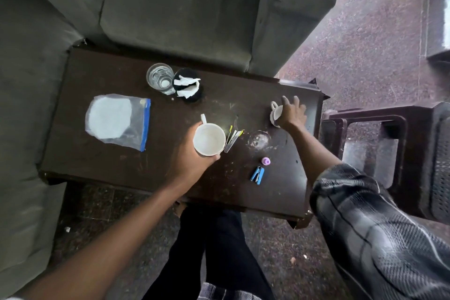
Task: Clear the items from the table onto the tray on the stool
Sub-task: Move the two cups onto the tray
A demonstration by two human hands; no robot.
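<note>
My left hand [188, 153] wraps around a white mug [209, 138] near the middle of the dark table [97, 161], handle pointing away from me. At the table's right end my right hand [292, 113] covers a smaller white cup [275, 111], fingers curled over its rim. Loose on the table lie a zip bag [119, 120] with a white disc inside, a drinking glass [160, 78], a black cup stuffed with tissue [187, 85], thin yellow-tipped sticks [232, 137], a purple cap [266, 161] and a blue clip [257, 174]. The dark stool [365, 117] stands right of the table.
A grey sofa [182, 7] wraps around the far and left sides of the table. A wet ring [260, 140] marks the tabletop. My legs [219, 238] are below the near edge. Speckled floor lies to the right, past the stool.
</note>
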